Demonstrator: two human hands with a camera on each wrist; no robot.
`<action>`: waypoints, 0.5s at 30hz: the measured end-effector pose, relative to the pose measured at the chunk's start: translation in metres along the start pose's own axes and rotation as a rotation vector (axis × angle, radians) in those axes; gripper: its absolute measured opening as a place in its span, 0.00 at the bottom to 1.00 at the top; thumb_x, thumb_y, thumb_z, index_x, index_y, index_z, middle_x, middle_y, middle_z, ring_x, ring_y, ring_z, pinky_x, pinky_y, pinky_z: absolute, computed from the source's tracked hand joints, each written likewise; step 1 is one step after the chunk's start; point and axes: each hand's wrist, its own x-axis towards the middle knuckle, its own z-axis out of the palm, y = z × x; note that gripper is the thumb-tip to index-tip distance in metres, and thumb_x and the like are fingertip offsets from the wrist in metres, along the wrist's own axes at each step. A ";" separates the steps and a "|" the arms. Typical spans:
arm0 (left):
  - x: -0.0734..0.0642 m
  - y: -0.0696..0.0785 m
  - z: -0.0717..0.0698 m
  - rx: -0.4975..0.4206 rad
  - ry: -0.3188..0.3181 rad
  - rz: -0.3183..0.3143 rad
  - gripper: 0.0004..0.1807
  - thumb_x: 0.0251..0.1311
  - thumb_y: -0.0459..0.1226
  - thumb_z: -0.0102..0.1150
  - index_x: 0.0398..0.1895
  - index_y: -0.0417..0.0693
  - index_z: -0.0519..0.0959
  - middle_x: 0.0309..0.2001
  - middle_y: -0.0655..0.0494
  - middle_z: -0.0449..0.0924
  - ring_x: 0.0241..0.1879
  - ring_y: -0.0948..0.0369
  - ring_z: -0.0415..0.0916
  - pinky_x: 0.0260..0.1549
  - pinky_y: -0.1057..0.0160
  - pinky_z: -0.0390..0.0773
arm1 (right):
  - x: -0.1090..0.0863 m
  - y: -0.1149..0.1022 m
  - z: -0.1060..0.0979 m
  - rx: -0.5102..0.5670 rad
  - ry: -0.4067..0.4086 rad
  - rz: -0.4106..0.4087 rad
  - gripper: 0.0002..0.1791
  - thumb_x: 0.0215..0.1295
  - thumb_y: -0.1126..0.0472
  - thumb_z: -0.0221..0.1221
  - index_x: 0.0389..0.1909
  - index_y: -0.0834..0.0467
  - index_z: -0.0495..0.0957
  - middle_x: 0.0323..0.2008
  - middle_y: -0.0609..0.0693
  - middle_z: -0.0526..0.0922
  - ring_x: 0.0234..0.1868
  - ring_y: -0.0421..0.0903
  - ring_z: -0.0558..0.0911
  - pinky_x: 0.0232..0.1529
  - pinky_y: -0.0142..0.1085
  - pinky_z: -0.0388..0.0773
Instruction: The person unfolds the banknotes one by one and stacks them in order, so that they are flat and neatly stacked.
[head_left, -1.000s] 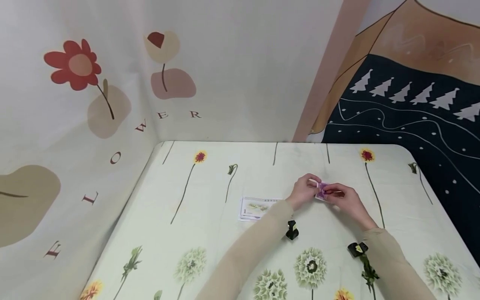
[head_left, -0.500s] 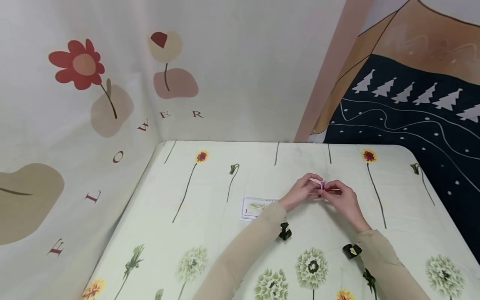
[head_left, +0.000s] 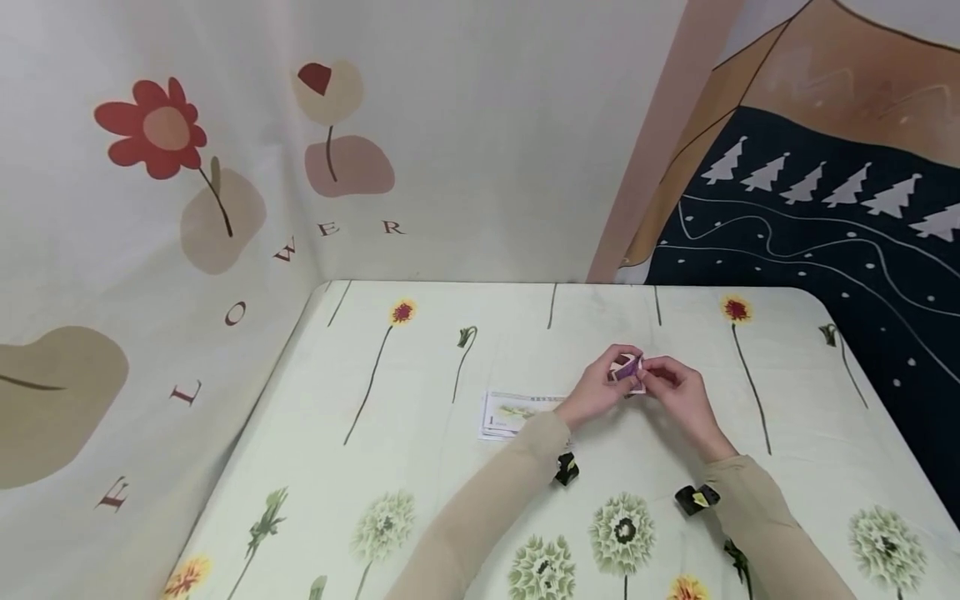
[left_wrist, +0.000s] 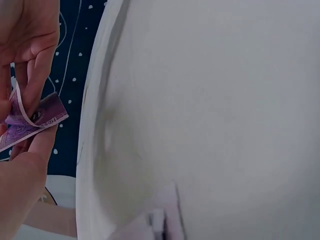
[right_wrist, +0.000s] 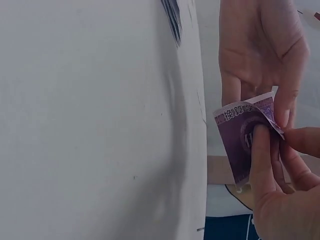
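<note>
A small purple banknote [head_left: 628, 369], bent over on itself, is held just above the table between both hands. The left hand [head_left: 598, 388] grips it from the left, fingers behind and thumb in front. From the other side the right hand [head_left: 681, 398] pinches its edge. In the right wrist view the banknote [right_wrist: 231, 142] shows printed characters, and one corner curls up by the fingertips. The left wrist view shows the banknote [left_wrist: 52, 111] with a raised flap. A stack of pale banknotes [head_left: 504, 414] marked "1" lies left of the left hand, partly hidden by the sleeve.
The white table [head_left: 420, 492] has flowers printed on its cover. A pale curtain [head_left: 480, 167] hangs behind and left, and a dark blue cloth [head_left: 885, 275] with trees is on the right. Black devices [head_left: 696, 500] sit at both wrists.
The purple banknote, facing the head camera a second ago, turned edge-on and now shows a bent, slanted face. Both hands have shifted slightly left and stay on it.
</note>
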 end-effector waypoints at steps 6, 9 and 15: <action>-0.003 -0.001 -0.008 -0.107 0.067 -0.019 0.19 0.64 0.23 0.49 0.56 0.43 0.72 0.45 0.52 0.74 0.34 0.64 0.78 0.34 0.68 0.80 | 0.000 -0.003 0.002 -0.032 0.012 0.008 0.12 0.67 0.68 0.58 0.44 0.75 0.75 0.37 0.59 0.81 0.35 0.33 0.79 0.36 0.27 0.80; -0.005 -0.002 -0.014 -0.109 0.082 -0.023 0.18 0.63 0.23 0.50 0.55 0.41 0.72 0.45 0.51 0.74 0.35 0.62 0.79 0.35 0.66 0.81 | 0.000 -0.003 0.002 -0.025 0.007 0.021 0.13 0.67 0.68 0.57 0.45 0.76 0.74 0.40 0.61 0.80 0.36 0.33 0.80 0.36 0.28 0.80; -0.011 -0.002 -0.030 -0.146 0.129 -0.044 0.24 0.59 0.18 0.46 0.58 0.40 0.70 0.44 0.43 0.74 0.33 0.58 0.78 0.38 0.52 0.82 | -0.002 -0.004 0.000 0.003 0.006 0.041 0.13 0.67 0.71 0.56 0.47 0.77 0.72 0.42 0.68 0.79 0.35 0.31 0.79 0.34 0.29 0.80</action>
